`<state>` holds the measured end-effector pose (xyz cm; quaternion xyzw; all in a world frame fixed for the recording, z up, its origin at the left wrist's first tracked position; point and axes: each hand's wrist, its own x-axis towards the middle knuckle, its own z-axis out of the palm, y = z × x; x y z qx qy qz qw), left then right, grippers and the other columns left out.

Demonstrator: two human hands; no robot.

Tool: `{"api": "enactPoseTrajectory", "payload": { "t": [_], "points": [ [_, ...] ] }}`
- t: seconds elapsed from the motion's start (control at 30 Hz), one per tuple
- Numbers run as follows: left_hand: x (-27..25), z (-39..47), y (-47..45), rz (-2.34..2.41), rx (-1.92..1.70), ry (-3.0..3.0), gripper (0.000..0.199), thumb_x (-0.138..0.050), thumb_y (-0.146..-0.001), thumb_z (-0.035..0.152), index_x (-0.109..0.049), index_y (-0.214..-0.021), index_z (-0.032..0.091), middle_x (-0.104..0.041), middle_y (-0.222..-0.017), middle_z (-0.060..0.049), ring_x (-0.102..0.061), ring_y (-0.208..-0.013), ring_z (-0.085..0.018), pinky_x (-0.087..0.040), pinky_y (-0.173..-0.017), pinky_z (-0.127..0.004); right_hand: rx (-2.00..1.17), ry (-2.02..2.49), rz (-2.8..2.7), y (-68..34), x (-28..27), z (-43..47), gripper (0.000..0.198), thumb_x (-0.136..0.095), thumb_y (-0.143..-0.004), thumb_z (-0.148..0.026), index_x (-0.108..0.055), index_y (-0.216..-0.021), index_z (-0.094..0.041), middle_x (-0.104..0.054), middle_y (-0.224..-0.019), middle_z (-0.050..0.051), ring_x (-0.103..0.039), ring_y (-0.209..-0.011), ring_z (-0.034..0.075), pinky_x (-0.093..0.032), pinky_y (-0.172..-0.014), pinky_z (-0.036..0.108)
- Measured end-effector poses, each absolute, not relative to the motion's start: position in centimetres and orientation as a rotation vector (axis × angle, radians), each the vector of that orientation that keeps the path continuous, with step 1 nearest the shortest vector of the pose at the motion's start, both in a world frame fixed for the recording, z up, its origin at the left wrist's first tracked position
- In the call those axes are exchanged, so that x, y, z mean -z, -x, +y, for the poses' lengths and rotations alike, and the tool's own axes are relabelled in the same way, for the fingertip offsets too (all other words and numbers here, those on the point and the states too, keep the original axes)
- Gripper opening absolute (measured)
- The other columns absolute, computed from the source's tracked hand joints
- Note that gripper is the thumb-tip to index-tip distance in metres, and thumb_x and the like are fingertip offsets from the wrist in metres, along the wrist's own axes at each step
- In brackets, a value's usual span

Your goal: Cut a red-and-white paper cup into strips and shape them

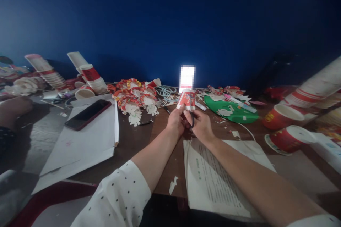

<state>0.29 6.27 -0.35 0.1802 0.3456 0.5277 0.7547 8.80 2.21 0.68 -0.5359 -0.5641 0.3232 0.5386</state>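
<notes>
**A:** Your left hand (175, 122) pinches the lower edge of a red-and-white paper cup piece (187, 100), held up over the middle of the table (138, 138). Your right hand (200, 125) is closed through the loops of dark-handled scissors (191, 115), whose blades run up along the piece. By my reading you are mid-cut, trimming the cup wall into a shape.

**B:** And what does the next snip ask of me?

**A:** Probably a steady grip with the left fingers kept off the blade line, and a slight turn of the piece so the cut follows the print. I cannot tell how far the blades are parted.

**B:** What lies around me?

**A:** A dark wooden table, well littered. A heap of finished red paper figures (134, 99) sits just left of the piece, a green sheet (226, 110) to its right, and printed papers (213, 177) lie under your forearms. A dark phone (87, 114) rests on white sheets at left. Stacks of paper cups (92, 76) lean at both sides, with two loose red cups (282, 117) at right. Another person's arm (13, 113) rests at the far left. A deep blue wall closes the back.
</notes>
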Motion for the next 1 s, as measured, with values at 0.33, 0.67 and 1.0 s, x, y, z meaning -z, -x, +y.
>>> {"api": "enactPoseTrajectory", "payload": {
  "t": [0.33,0.67,1.0],
  "points": [
    [-0.4,6.1,0.4,0.706,-1.076,-0.357,0.032,-0.058,-0.084,0.039,-0.05,-0.062,0.017,-0.051,-0.045,0.001,-0.046,-0.031,-0.014,-0.031,-0.032,-0.026,-0.877,1.262,-1.231,-8.6,-1.2,1.9,0.038,-0.068,-0.071,-0.055,-0.069,-0.071,-0.017,-0.058,-0.051,0.0,-0.048,-0.043,0.013,-0.038,-0.04,0.023],
    [-0.2,7.4,1.4,0.629,-1.306,-0.177,0.018,-0.066,-0.081,0.019,-0.053,-0.069,0.014,-0.046,-0.05,0.005,-0.044,-0.041,-0.005,-0.037,-0.044,-0.016,-0.912,1.258,-1.257,-8.9,-0.8,1.9,0.042,-0.068,-0.07,-0.06,-0.069,-0.074,-0.017,-0.057,-0.05,0.0,-0.051,-0.042,0.013,-0.04,-0.04,0.024],
    [-0.6,7.3,1.3,0.633,-1.392,-0.12,0.018,-0.061,-0.083,0.01,-0.055,-0.067,0.012,-0.048,-0.05,0.005,-0.044,-0.04,-0.002,-0.038,-0.043,-0.01,-0.903,1.283,-1.244,-8.7,-0.5,2.0,0.045,-0.066,-0.071,-0.061,-0.07,-0.077,-0.016,-0.059,-0.053,0.001,-0.052,-0.044,0.013,-0.042,-0.042,0.024]
  ]
}}
